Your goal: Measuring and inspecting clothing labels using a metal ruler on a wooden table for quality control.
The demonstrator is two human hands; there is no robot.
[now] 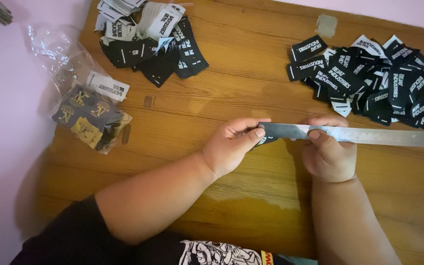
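Wooden table (pixel 251 64), black woven label (pixel 280 130) folded against steel ruler (pixel 384 136), pinched flat

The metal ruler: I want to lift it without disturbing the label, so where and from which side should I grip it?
Probably the bare stretch of the metal ruler right of the right hand, pinched across its narrow width from the near edge. It lies flat and thin, pointing right; the left end is covered by the black label held by the left hand.
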